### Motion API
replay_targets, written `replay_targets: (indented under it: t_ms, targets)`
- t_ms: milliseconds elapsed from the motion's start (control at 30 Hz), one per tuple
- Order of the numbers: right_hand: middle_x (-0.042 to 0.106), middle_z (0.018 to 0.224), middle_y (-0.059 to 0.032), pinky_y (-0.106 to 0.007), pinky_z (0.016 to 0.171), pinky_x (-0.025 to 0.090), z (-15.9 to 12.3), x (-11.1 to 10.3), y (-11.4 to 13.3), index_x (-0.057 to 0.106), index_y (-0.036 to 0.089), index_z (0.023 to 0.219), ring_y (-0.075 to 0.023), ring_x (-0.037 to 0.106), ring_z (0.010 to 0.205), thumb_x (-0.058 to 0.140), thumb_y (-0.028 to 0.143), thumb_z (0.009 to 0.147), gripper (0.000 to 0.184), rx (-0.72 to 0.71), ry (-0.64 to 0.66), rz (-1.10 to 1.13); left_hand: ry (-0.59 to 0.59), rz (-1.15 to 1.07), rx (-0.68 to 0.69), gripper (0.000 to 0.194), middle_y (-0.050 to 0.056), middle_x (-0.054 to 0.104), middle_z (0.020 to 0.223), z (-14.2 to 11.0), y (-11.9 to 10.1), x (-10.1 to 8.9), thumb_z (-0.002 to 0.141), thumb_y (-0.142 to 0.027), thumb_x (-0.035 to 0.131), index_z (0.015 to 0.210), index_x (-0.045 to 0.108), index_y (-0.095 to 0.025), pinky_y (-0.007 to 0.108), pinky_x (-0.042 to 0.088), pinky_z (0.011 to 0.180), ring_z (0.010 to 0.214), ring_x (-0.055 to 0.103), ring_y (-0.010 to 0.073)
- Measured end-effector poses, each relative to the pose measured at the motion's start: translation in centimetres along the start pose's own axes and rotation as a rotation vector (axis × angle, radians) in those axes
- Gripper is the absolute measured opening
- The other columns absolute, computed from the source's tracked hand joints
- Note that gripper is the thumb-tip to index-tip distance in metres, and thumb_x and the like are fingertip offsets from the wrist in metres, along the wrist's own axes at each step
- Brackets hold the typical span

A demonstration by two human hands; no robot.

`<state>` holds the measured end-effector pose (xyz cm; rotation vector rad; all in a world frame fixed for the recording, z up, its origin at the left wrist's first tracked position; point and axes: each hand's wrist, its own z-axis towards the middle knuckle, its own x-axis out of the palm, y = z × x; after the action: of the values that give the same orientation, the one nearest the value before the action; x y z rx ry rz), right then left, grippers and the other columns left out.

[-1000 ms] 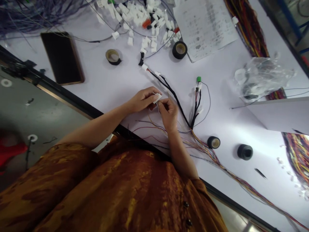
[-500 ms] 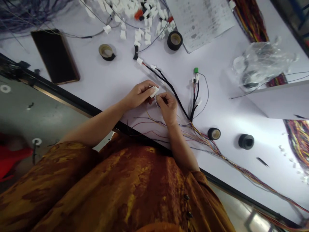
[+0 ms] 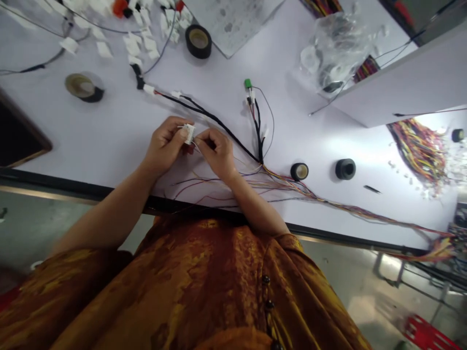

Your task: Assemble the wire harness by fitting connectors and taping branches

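Observation:
My left hand [image 3: 165,145] pinches a white connector housing [image 3: 189,133] between thumb and fingers above the table. Close beside it, my right hand [image 3: 216,151] is closed on a thin white wire [image 3: 197,145] at the housing's lower right edge. Whether the wire's tip sits inside the housing I cannot tell. Behind both hands runs a black-taped wire harness [image 3: 226,127] ending in a white plug [image 3: 149,89]. Another taped branch with a green connector [image 3: 248,83] lies to the right. Loose coloured wires [image 3: 204,182] pass under my right forearm.
Tape rolls [image 3: 198,41] lie around the table, one at left [image 3: 80,86] and one at right [image 3: 299,171]. White connectors [image 3: 146,43] are scattered at the back. A printed sheet [image 3: 233,22], a clear plastic bag [image 3: 333,53], a white box-like panel [image 3: 397,82] and a dark phone [image 3: 20,131] surround the work.
The camera view has turned and shifted right, so the table items appear further left. Both hands keep hold of the housing and the wire, with little visible movement between them.

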<state>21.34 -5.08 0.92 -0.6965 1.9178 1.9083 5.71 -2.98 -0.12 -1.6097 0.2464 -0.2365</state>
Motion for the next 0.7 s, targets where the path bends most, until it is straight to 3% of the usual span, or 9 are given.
replay_targets:
  t_ms: [67,167,333,433,567,700]
  targets:
    - [0.065,0.085,-0.0016,-0.026,0.075,0.043,-0.3,-1.2,-0.1,0.063,0.019,0.083,-0.0072,0.054,0.078,0.045,0.035,0.099,0.029,-0.089,-0.015,0.023,0.006,-0.066,-0.005,0.015,-0.006,0.061,0.069,-0.2,-0.2,-0.2,0.097,-0.037,0.059,0.109,0.067,-0.038,0.026,0.046,0.058,0.061,0.055,0.0086]
    - [0.066,0.088,-0.0014,-0.027,0.072,0.044,-1.7,-4.7,-1.1,0.068,0.019,0.089,-0.0080,0.054,0.075,0.048,0.041,0.097,0.031,-0.137,-0.039,0.060,0.010,-0.164,-0.024,0.013,-0.006,0.064,0.073,-0.5,-0.5,-0.8,0.096,-0.038,0.061,0.107,0.068,-0.036,0.026,0.048,0.060,0.062,0.058,0.0078]
    - [0.070,0.088,-0.0013,-0.028,0.069,0.046,-5.3,-12.3,-3.7,0.071,0.019,0.093,-0.0117,0.060,0.076,0.056,0.032,0.091,0.019,0.041,-0.186,0.051,0.159,-0.352,0.044,0.026,-0.002,0.068,0.068,-0.3,-0.4,-2.0,0.091,-0.043,0.068,0.109,0.069,-0.024,0.022,0.049,0.050,0.055,0.064,0.0105]
    - [0.069,0.079,-0.0001,-0.027,0.064,0.044,-7.5,-15.3,-4.3,0.072,0.019,0.087,-0.0112,0.058,0.068,0.060,0.029,0.089,0.016,0.113,-0.139,-0.068,0.264,-0.405,0.058,0.033,0.002,0.069,0.068,-0.4,-0.4,-2.4,0.089,-0.042,0.071,0.111,0.069,-0.018,0.024,0.054,0.052,0.056,0.067,0.0134]
    - [0.070,0.080,-0.0025,-0.029,0.070,0.044,-10.2,-16.5,-4.1,0.075,0.018,0.084,-0.0138,0.062,0.073,0.060,0.026,0.090,0.017,0.159,0.106,-0.313,0.262,-0.440,0.060,0.032,0.003,0.069,0.067,-0.6,-0.7,-2.5,0.089,-0.039,0.072,0.110,0.070,-0.016,0.025,0.056,0.053,0.055,0.067,0.0141]
    - [0.071,0.093,-0.0066,-0.030,0.072,0.043,-12.3,-15.3,-4.7,0.076,0.019,0.097,-0.0178,0.064,0.081,0.055,0.026,0.093,0.022,0.192,0.136,-0.511,0.240,-0.457,0.061,0.031,0.001,0.069,0.066,-0.5,-0.8,-2.5,0.087,-0.040,0.073,0.108,0.071,-0.018,0.026,0.057,0.052,0.053,0.067,0.0144]
